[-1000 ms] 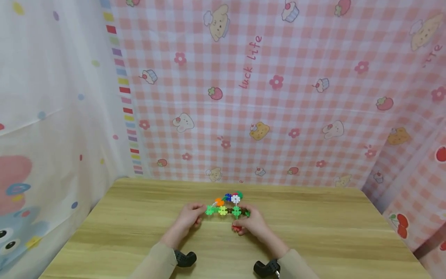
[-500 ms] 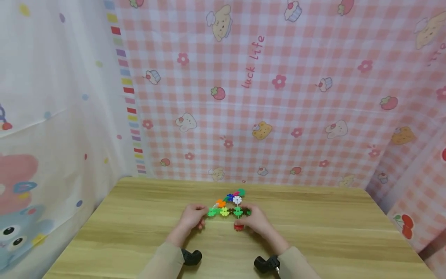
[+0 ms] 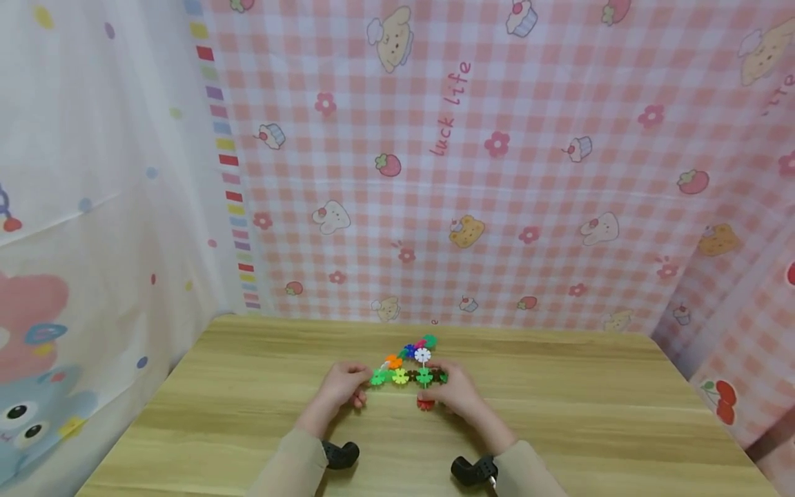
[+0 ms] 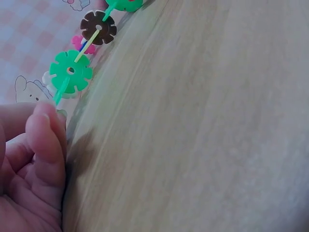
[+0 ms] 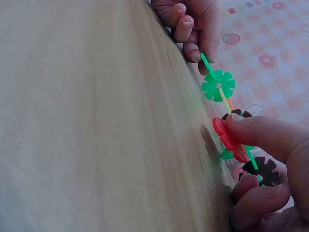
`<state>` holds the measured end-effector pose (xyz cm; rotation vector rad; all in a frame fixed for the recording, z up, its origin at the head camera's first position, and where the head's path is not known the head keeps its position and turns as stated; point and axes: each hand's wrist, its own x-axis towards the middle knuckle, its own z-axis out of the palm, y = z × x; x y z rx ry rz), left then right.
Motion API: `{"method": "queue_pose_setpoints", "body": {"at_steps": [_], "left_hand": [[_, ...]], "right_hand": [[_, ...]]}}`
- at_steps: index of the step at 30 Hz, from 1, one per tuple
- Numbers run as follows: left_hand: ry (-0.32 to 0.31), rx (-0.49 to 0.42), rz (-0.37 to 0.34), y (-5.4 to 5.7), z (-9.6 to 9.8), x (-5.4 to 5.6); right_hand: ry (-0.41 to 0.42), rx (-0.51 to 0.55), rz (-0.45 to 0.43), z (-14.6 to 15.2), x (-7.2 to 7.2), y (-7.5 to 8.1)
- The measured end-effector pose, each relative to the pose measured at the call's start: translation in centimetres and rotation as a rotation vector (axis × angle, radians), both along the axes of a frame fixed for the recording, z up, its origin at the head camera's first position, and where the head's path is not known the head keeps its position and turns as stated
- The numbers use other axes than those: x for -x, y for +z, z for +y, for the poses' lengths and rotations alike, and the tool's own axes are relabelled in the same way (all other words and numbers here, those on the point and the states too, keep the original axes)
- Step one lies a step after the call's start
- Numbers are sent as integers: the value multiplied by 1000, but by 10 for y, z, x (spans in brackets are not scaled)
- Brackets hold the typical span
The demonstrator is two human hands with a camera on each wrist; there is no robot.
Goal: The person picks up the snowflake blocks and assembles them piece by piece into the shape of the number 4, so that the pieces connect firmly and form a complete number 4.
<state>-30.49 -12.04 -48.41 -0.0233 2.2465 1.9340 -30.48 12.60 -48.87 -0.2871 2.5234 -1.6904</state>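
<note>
A chain-like build of notched plastic snowflake discs stands on the table between the hands. In the head view, a yellow disc [image 3: 400, 376] and a green disc [image 3: 424, 376] are in its lower row, while an orange disc [image 3: 394, 362] and a blue disc [image 3: 410, 351] slope up to the right. My left hand [image 3: 345, 384] pinches the bright green disc [image 3: 377, 377] at the left end. With thumb and fingers my right hand [image 3: 452, 389] holds the right part, its thumb against the red discs [image 5: 225, 135]. A brown disc [image 5: 261, 171] sits by its fingers.
The wooden table [image 3: 559, 407] extends around both hands. Behind it hangs a pink checked cloth [image 3: 497, 186], with a white patterned cloth [image 3: 124, 207] at the left. Black wrist cameras [image 3: 475, 471] sit on both wrists.
The head view has shifted slightly since one second ago. Both hands keep their hold on the discs, and the build stays nearly in place.
</note>
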Motion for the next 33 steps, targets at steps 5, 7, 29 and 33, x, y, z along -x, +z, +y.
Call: {"method": "queue_pose_setpoints", "body": {"at_steps": [5,7,29,33], "left_hand": [[9,4,-2,3,1,0],[8,9,-6,4,1,-1],[71,40,18,4,12,3],[104,36,22,3,9,3]], "right_hand": [[-12,-13,9,-1,0,-1],[-18,-25,16,-1,0,-2],[-94,76,5,12,-2,-1],[-123,153,-21,15,-3,-1]]}}
